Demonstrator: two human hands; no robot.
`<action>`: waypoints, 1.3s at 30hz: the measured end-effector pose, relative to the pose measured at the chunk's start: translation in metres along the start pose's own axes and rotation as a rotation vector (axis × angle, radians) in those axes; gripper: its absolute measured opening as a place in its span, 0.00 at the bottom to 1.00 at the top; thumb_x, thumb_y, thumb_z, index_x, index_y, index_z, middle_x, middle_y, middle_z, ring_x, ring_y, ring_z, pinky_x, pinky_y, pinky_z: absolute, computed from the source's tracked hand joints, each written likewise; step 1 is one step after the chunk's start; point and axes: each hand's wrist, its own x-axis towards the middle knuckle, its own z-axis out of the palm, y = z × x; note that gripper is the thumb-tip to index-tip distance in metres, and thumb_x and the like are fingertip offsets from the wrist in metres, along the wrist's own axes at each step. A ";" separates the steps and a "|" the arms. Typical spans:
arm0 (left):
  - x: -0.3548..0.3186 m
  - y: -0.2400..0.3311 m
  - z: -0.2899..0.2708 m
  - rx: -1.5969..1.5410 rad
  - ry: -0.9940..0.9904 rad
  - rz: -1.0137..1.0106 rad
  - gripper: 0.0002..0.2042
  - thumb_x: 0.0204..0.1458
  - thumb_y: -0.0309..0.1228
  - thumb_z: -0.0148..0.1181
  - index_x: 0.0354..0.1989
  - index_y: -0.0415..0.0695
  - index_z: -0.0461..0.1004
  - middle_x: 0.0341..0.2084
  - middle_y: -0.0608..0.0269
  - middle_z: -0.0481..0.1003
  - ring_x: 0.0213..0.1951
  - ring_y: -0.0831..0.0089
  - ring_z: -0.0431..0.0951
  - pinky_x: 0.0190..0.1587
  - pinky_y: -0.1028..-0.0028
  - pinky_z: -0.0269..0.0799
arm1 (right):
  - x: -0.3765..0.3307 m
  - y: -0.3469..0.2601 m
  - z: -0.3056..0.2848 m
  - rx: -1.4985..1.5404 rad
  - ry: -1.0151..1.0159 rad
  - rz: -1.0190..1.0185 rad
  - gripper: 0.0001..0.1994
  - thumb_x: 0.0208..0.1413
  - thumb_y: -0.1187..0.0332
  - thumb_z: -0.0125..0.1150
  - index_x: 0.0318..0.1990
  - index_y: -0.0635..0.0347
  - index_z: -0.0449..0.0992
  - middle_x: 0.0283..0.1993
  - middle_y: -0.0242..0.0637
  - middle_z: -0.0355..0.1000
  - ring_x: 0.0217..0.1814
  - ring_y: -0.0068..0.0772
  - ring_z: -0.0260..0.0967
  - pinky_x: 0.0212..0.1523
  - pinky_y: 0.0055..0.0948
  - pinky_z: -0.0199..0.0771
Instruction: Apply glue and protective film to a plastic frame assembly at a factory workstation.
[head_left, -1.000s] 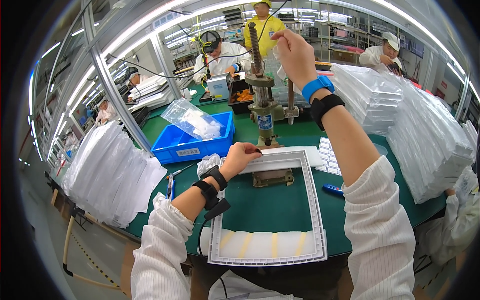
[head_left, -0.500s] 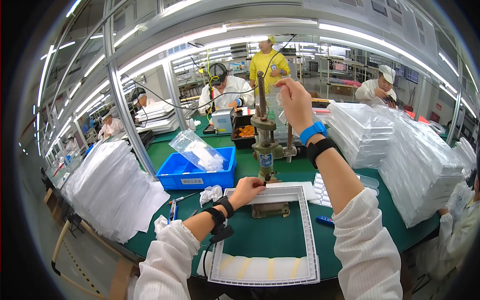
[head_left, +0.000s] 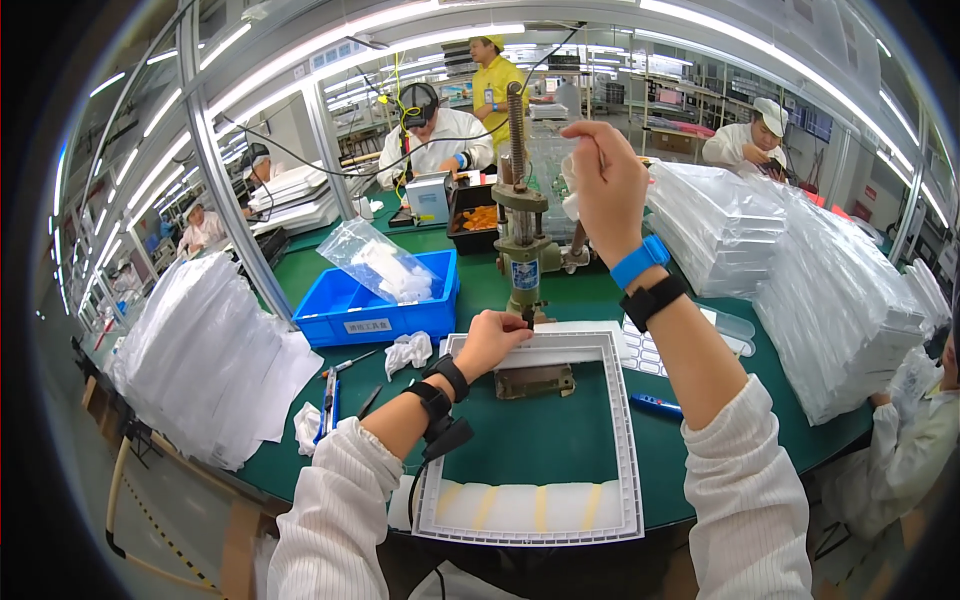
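A white rectangular plastic frame [head_left: 628, 450] lies before me on the green bench, its far side under a green manual press [head_left: 523, 245]. My left hand [head_left: 488, 342] is at the frame's far left corner, fingers pinched together beside the press's lower tip. What those fingertips hold, if anything, is too small to make out. Raised beside the press column, my right hand [head_left: 610, 185] has its fingers curled closed. Its palm side is hidden, so I cannot see what it grips. White padding [head_left: 520, 508] with yellow strips sits along the frame's near side.
A blue bin [head_left: 375, 310] with bagged white parts stands left. Stacks of white sheets [head_left: 190, 360] and plastic-wrapped white parts [head_left: 830, 310] flank the bench. Pliers [head_left: 328, 400], crumpled tissue [head_left: 407, 350], a blue tool [head_left: 655, 405] and a label sheet [head_left: 645, 345] lie around. Co-workers sit beyond.
The view has tilted, so the bench appears higher in the picture. Against the press, my right hand has come down a little. The left hand stays at the frame's far corner.
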 end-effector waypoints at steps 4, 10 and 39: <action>-0.004 0.001 0.003 -0.004 0.019 0.004 0.13 0.48 0.32 0.70 0.38 0.35 0.83 0.30 0.48 0.83 0.33 0.63 0.85 0.40 0.70 0.79 | -0.023 -0.017 -0.017 0.030 0.005 0.020 0.07 0.60 0.75 0.53 0.37 0.62 0.79 0.30 0.39 0.72 0.26 0.29 0.67 0.29 0.28 0.66; -0.004 0.003 0.002 0.043 0.027 0.014 0.13 0.48 0.34 0.70 0.37 0.36 0.83 0.30 0.48 0.83 0.31 0.61 0.84 0.39 0.69 0.78 | -0.062 -0.034 -0.044 0.143 -0.078 0.072 0.07 0.60 0.77 0.52 0.37 0.63 0.79 0.29 0.35 0.73 0.25 0.21 0.67 0.28 0.23 0.66; -0.006 0.008 -0.004 -0.084 0.005 -0.026 0.13 0.54 0.32 0.67 0.40 0.32 0.82 0.29 0.53 0.83 0.30 0.75 0.78 0.38 0.73 0.74 | -0.071 -0.043 -0.045 0.247 -0.099 0.148 0.08 0.61 0.78 0.49 0.35 0.65 0.77 0.22 0.25 0.66 0.23 0.09 0.59 0.22 0.17 0.56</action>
